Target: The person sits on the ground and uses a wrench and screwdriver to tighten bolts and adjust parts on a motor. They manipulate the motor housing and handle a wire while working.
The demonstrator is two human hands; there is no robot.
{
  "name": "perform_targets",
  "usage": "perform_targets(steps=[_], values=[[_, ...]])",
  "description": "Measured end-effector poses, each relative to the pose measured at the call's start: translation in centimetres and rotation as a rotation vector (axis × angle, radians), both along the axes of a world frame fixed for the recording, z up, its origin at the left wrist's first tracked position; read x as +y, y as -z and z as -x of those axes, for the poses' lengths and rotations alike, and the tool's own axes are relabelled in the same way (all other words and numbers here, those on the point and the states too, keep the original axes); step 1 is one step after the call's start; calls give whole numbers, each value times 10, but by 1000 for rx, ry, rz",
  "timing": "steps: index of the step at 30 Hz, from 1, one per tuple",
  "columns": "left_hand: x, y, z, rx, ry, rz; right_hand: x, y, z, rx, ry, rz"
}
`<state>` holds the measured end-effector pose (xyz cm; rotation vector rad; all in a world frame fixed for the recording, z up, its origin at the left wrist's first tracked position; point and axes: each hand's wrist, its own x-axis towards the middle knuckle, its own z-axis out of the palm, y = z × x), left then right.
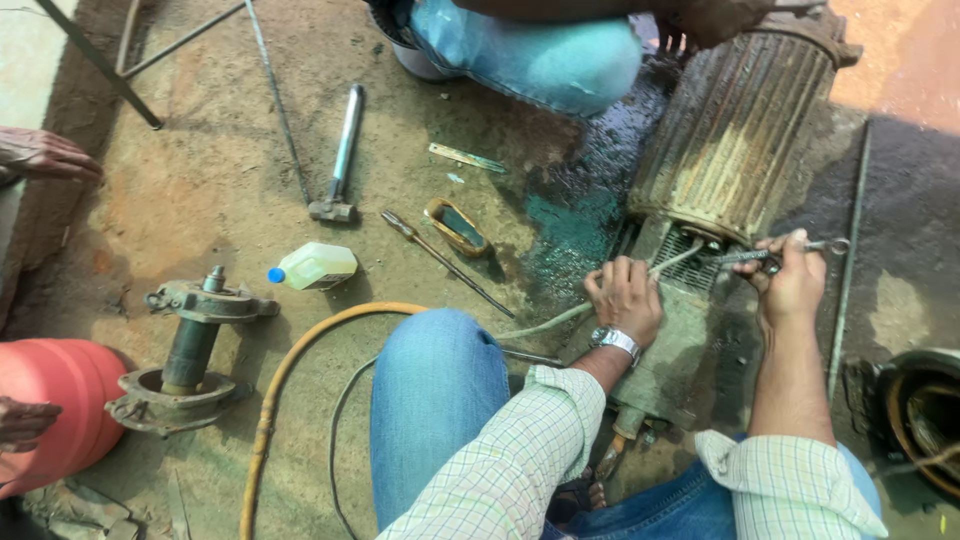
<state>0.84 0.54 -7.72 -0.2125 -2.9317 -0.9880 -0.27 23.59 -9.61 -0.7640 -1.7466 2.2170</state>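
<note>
The person crouches over a large ribbed motor (735, 125) lying on the dirt floor at upper right, its rusted, finned casing resting beside a dark wet patch (580, 215) that looks like spilled oil. The right hand (795, 280) is closed around a spanner (785, 255) held across the motor's lower end, just at the grille below the casing. The left hand (625, 298), with a wristwatch (617, 341) on it, is curled shut around a pale cable (570, 315) that runs out from the same end of the motor toward the knee. In my judgement the motor is heavy and rigid, not to be shifted by one person; its fins are sharp-edged with rust and the nearby film of oil would make any grip on the lower casing slippery, so the dry end flange is the safer hold. The spanner is slim, stiff steel, best gripped well back on the shank as it is now. The cable appears pliable but stiff enough to spring, and is better held close to where it enters the motor. Lying apart on the floor to the left are a hammer (340, 160), a screwdriver (440, 258), a small white bottle (312, 266) with a blue cap, a yellow hose (285, 370), and a pump part (190, 345) standing upright. Other people's hands and a knee show at the edges.
</note>
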Motion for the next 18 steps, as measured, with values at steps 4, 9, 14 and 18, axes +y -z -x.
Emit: perform_targets(steps=[4, 9, 14, 18], values=[[7, 19, -7, 34, -28, -6, 23, 14, -21, 1, 154, 248], [11, 32, -8, -4, -9, 58, 8, 14, -24, -169, 377, 240], [10, 27, -8, 17, -9, 31, 1, -4, -25, -158, 535, 212], [10, 23, -9, -20, -5, 57, -5, -10, -29, -135, 586, 235]])
